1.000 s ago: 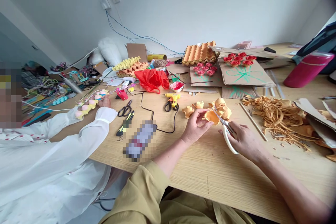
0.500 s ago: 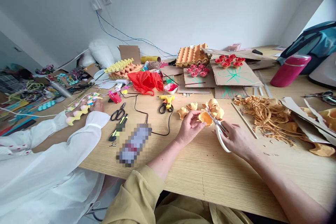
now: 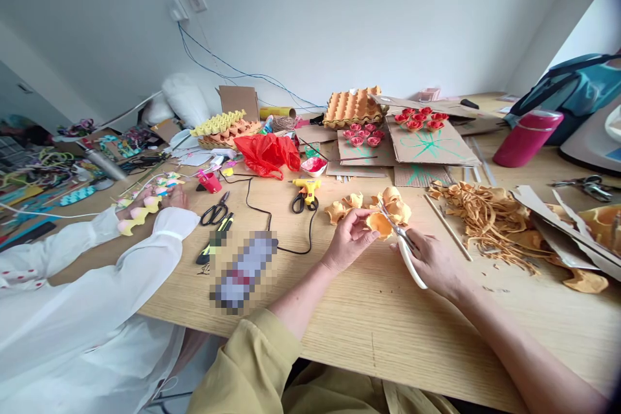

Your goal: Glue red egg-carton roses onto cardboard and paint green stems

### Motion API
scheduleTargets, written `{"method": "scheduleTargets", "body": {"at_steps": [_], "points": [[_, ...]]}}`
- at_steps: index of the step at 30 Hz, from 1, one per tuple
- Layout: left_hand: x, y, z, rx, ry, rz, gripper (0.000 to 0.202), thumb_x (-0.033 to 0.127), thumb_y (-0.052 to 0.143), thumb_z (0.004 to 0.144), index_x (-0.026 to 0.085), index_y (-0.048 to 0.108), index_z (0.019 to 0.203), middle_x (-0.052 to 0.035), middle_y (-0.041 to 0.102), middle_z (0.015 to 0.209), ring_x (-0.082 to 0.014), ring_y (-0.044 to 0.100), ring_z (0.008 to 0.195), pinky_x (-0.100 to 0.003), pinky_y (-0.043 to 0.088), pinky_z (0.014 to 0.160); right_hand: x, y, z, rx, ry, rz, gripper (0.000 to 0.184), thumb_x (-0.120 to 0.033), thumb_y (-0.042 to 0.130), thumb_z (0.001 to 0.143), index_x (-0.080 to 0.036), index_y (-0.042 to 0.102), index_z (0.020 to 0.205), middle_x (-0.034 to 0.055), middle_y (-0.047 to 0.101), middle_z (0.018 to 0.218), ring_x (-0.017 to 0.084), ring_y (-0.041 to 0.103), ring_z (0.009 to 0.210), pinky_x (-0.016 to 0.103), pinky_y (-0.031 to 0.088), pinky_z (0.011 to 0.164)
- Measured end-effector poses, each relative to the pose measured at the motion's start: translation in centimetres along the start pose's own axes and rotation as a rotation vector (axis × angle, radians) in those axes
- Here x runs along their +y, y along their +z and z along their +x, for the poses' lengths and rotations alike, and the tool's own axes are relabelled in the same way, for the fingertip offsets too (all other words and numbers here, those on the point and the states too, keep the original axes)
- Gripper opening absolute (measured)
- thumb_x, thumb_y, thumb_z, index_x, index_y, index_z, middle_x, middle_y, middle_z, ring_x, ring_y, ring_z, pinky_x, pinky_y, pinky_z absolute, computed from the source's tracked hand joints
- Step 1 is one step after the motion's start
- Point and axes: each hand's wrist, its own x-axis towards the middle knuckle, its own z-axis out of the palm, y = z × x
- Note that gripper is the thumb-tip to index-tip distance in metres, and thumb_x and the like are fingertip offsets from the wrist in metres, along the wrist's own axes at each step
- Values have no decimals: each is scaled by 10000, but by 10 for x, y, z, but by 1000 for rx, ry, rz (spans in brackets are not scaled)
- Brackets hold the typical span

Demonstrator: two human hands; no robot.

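Note:
My left hand (image 3: 347,243) pinches an orange egg-carton cup (image 3: 379,226), its hollow side turned toward me. My right hand (image 3: 434,262) grips white-handled scissors (image 3: 410,260), whose metal blades lie at the cup's upper rim. Whether the blades have paper between them is too small to tell. Right behind the held cup sit more orange egg-carton cups (image 3: 395,205), with a few further ones (image 3: 341,208) to the left. A heap of thin orange trimmings (image 3: 490,220) spreads on the table right of my right hand, past a thin wooden stick (image 3: 449,226).
A yellow glue gun (image 3: 306,186), black scissors (image 3: 215,212) and a utility knife (image 3: 216,239) lie left. Red paper flowers (image 3: 421,119) stand on cardboard at the back, near egg trays (image 3: 352,107). A pink thermos (image 3: 528,138) stands right. A co-worker's white sleeves (image 3: 160,242) reach in from the left.
The view has shifted slightly. The scissors' handles have opened a little wider, with the blades still at the cup's rim. My left hand keeps hold of the cup.

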Motion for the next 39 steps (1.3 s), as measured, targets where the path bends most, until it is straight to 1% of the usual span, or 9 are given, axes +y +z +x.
{"method": "scheduleTargets", "body": {"at_steps": [7,14,20,22,26,32,34,36,39], "points": [[2,-3,2,25,-20,-15,465,445,798,775,181,602,1103,-62,637,1095,-153,611,978,-284,530,895,-2,2,0,15,32,32,436,-626,437,885,-262,375,653,-9,508,524,138,413,481,285,306,506],[8,-3,0,55,-84,-92,504,536,751,793,209,592,1142,-45,593,1103,-163,644,918,-310,604,774,-1,4,-1,-4,69,48,464,-633,487,856,-249,377,619,-34,464,497,121,384,477,264,294,480],[1,-5,2,40,-125,-145,530,575,701,828,220,577,1202,-28,607,1017,-136,694,731,-267,580,669,-3,3,-2,12,75,54,524,-669,486,857,-243,347,586,-52,400,479,105,323,463,259,263,461],[-1,-5,3,54,-108,-147,525,570,692,839,223,582,1216,-37,614,1054,-133,685,760,-261,576,687,-1,4,-1,28,79,54,552,-698,478,851,-242,341,573,-53,375,473,102,299,457,260,249,455],[0,-4,3,65,-91,-86,569,573,692,835,237,576,1279,-70,600,1177,-181,641,961,-261,576,725,2,7,1,57,96,47,584,-751,469,827,-241,353,567,-51,351,474,103,284,466,263,244,453],[-1,0,2,27,-50,13,709,449,848,711,203,526,1292,-132,575,1340,-259,577,1231,-334,518,981,3,10,0,54,103,29,586,-751,471,827,-241,356,563,-43,375,468,108,275,470,265,256,454],[-3,0,3,54,-59,15,678,460,818,738,203,513,1287,-136,582,1329,-250,607,1185,-327,533,931,3,10,0,51,105,23,578,-746,479,823,-242,364,563,-39,390,467,110,286,465,267,264,454],[-4,0,4,83,-86,6,651,466,792,760,211,496,1282,-113,616,1247,-200,665,1011,-283,546,796,3,10,1,53,104,19,568,-738,482,821,-243,369,566,-35,404,471,113,305,465,267,273,457],[-3,-2,4,123,-136,-25,596,459,776,772,213,495,1236,-60,635,1099,-122,650,782,-221,488,632,3,7,1,62,97,18,541,-710,474,836,-245,369,582,-36,405,480,115,325,470,264,284,464]]}}
